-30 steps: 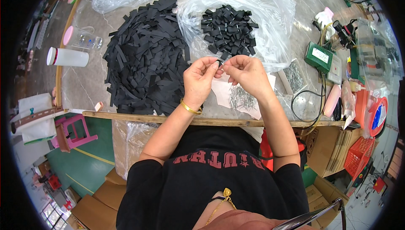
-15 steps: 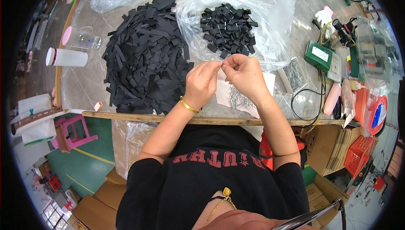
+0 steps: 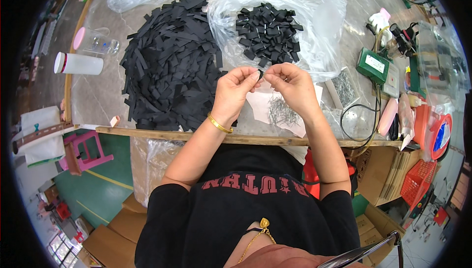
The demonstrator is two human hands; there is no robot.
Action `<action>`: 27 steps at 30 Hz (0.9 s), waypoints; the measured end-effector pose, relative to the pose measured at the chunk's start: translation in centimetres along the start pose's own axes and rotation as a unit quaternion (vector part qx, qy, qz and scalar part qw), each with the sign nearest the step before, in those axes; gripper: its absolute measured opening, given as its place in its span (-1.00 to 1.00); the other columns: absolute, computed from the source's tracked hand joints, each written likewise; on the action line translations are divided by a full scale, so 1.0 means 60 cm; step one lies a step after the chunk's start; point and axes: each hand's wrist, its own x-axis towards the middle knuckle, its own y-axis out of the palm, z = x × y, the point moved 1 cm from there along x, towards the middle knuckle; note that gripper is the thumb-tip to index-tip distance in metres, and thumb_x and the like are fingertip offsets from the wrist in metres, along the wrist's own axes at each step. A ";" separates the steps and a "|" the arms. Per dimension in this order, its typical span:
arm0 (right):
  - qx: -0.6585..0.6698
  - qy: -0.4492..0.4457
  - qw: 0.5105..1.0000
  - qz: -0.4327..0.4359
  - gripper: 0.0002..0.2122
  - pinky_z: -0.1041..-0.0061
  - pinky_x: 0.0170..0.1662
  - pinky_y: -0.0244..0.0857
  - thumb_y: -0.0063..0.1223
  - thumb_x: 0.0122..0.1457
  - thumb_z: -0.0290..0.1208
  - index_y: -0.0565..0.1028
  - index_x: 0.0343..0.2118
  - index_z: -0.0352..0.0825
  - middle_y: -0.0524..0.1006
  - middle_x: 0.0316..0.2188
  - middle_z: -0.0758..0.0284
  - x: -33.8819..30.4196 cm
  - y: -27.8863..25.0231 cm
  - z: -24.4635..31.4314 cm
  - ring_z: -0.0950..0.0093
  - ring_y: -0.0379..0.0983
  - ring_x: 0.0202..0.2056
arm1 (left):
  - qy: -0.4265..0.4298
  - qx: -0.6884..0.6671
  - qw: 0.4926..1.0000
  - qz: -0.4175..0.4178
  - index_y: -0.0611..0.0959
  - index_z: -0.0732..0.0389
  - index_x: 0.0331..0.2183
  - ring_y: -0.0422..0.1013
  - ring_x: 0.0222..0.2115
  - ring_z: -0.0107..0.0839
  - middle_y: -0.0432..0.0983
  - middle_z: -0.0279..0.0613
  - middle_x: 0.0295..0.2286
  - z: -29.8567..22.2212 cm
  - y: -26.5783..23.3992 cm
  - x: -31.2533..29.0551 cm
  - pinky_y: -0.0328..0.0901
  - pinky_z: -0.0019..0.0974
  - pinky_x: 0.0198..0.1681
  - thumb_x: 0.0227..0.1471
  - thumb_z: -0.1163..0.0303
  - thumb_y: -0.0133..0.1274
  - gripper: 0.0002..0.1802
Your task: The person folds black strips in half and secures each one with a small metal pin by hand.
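Note:
My left hand (image 3: 233, 91) pinches a small black fabric strip (image 3: 260, 74) between thumb and fingertips. Close beside it, my right hand (image 3: 294, 87) is closed in a pinch at the strip; whatever its fingertips hold is too small to make out. Under and beside the right hand, thin silver metal pieces (image 3: 282, 112) lie loose on a pale sheet (image 3: 259, 108). To the left spreads a big heap of flat black strips (image 3: 169, 66). Beyond my hands, a pile of folded black strips with silvery bits (image 3: 268, 31) rests on clear plastic (image 3: 319, 27).
More metal pieces fill a small tray (image 3: 342, 89) at right. Past it stand a green box (image 3: 372, 65) with cables and an orange round container (image 3: 441, 137). A white bottle (image 3: 81, 64) and clear cup (image 3: 96, 42) lie at left. A wooden edge (image 3: 196, 137) borders the table.
My fingertips, touching before, have drawn slightly apart, and the black strip now shows between them. My right hand has shifted a little right and turned.

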 end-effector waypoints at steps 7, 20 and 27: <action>-0.019 0.000 0.999 0.039 -0.90 0.69 -0.46 0.20 0.12 0.00 -0.49 0.53 -0.43 -0.40 0.45 -0.55 0.42 0.002 -0.016 0.005 0.71 0.32 -0.51 | 0.006 -0.004 1.000 -0.008 0.55 0.36 -0.33 0.38 -0.49 -0.61 0.52 -0.24 -0.49 -0.002 0.011 -0.009 0.24 -0.54 -0.41 0.01 0.42 0.06 -0.81; 0.105 0.024 0.992 0.063 -0.88 0.72 -0.44 0.27 0.12 0.03 -0.48 0.53 -0.41 -0.42 0.51 -0.55 0.42 0.005 -0.012 -0.004 0.72 0.35 -0.53 | 0.046 0.054 0.997 0.003 0.54 0.37 -0.33 0.41 -0.43 -0.57 0.51 -0.26 -0.44 -0.007 0.011 -0.012 0.28 -0.55 -0.33 0.01 0.49 0.04 -0.84; 0.122 0.051 0.990 0.050 -0.88 0.74 -0.48 0.21 0.07 0.06 -0.46 0.48 -0.38 -0.41 0.47 -0.55 0.47 -0.002 -0.009 -0.001 0.74 0.30 -0.54 | 0.088 0.022 0.995 -0.042 0.53 0.34 -0.32 0.40 -0.41 -0.58 0.49 -0.29 -0.41 -0.004 0.020 -0.014 0.29 -0.54 -0.29 0.03 0.50 0.02 -0.86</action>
